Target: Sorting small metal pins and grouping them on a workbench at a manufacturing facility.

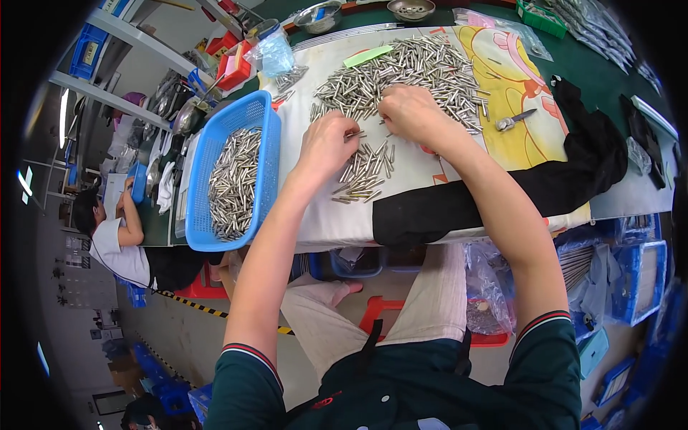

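My left hand rests on the white cloth, pinching a thin metal pin at its fingertips. A small sorted bunch of metal pins lies just to its right. My right hand reaches into the near edge of the large heap of metal pins, fingers curled among them. A blue plastic basket partly filled with pins stands to the left of my left hand.
A black cloth drapes over the table's near edge at the right. A small metal tool lies on the yellow printed cloth. Metal bowls and red bins stand at the back. Another person sits at the far left.
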Available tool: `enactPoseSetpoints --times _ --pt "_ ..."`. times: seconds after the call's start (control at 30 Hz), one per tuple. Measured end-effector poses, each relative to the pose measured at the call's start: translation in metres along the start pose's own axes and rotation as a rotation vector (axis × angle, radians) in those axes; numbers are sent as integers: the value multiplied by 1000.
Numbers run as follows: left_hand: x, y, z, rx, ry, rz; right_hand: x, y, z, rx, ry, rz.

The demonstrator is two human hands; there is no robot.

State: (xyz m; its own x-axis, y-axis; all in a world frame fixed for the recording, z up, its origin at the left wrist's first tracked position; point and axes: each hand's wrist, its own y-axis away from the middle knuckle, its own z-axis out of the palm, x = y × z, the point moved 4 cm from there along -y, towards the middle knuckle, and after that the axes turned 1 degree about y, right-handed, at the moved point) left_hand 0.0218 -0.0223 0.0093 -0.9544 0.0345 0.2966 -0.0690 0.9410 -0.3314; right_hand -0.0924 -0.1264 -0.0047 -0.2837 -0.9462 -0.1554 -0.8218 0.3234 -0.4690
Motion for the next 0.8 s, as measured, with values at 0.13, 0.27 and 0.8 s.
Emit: enactPoseSetpoints --times 0.13,0.27,0.8 --pt "7 -5 4 11 -187 85 2 -4 -4 -91 26 37" --pt "3 -6 8 -57 -285 118 -4 1 -16 -123 -29 17" --pt "4 39 -20 92 58 -127 -25 9 -20 -246 176 -29"
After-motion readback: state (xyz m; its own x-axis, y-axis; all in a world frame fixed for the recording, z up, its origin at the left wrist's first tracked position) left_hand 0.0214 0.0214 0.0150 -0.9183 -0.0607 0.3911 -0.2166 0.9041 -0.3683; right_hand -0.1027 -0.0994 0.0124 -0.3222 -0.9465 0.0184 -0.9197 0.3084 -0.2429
